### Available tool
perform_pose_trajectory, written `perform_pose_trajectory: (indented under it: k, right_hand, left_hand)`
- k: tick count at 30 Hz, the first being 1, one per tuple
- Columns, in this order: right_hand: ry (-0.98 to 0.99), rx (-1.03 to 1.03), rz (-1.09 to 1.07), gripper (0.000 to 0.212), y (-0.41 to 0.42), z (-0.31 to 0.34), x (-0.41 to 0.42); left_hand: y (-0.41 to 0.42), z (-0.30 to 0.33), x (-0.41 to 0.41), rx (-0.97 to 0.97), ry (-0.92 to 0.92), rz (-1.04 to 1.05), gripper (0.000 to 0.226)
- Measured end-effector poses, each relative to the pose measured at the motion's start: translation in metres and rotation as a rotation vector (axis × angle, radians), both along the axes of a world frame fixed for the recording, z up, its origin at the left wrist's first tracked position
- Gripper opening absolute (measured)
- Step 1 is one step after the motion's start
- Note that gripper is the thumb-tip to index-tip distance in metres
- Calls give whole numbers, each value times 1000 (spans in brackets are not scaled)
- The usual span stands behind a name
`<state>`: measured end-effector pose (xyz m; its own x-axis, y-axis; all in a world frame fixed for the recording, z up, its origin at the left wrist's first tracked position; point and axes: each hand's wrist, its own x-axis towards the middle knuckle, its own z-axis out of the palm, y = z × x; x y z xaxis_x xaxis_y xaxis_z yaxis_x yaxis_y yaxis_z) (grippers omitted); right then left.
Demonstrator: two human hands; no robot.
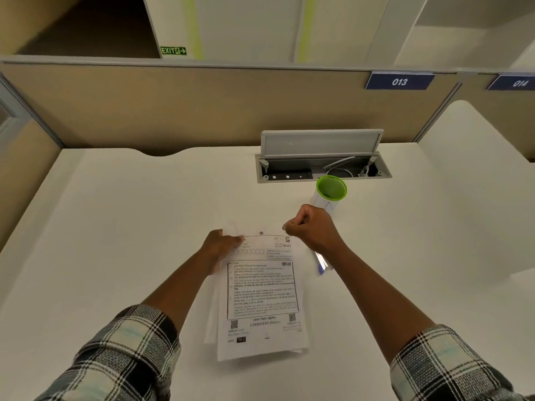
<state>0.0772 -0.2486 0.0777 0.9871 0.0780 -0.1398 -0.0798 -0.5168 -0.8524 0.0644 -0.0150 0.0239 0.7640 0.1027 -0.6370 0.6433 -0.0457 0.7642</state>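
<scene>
A: What are we looking at on the desk [130,227]?

B: We are looking at a stack of printed papers [260,293]. It is lying flat just below the middle of the frame, and its sheets are fanning out a little at the bottom edge. Both hands are sitting at its top edge.

A: How are we reading the left hand [221,244]?

B: It is resting on the stack's upper left corner, with its fingers [236,239] lying close together and pointing toward the right of the frame. The thumb is hiding from us, so we cannot tell whether it is pinching the sheets or only pressing them.

A: And the right hand [311,227]?

B: It is hovering at the upper right corner, fingers curling tightly into a fist. We cannot tell whether anything is sitting between the fingertips.

A: What else are we seeing?

B: A cup [331,188] with a green rim is standing right of centre, just above the right hand. A pen [321,263] is lying beside the papers, partly under the right forearm. Above the cup, an open cable hatch [321,166] is showing its wires. Blue plates reading 013 [399,81] and 014 [519,83] are hanging on the partition in the upper right, and a green exit sign [173,50] is glowing in the upper left.
</scene>
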Motion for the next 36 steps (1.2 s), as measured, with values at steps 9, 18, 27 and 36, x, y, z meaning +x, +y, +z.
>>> perform_pose_trajectory:
  k: [9, 18, 27, 36]
  right_hand:
    - [83, -168, 49, 12, -6, -37, -7]
    - [2, -294, -78, 9, -37, -30, 26]
    - [-56, -576, -139, 11, -90, -2, 103]
    - [-39, -598, -187, 24, -96, -7, 150]
  left_hand:
    - [-11, -47, -5, 437, -85, -150, 40]
    - [-35, -69, -29, 1123, -571, -488, 64]
    - [-30, -106, -48, 1121, -560, -654, 69]
    - [-28, -114, -47, 1078, -582, -608, 70]
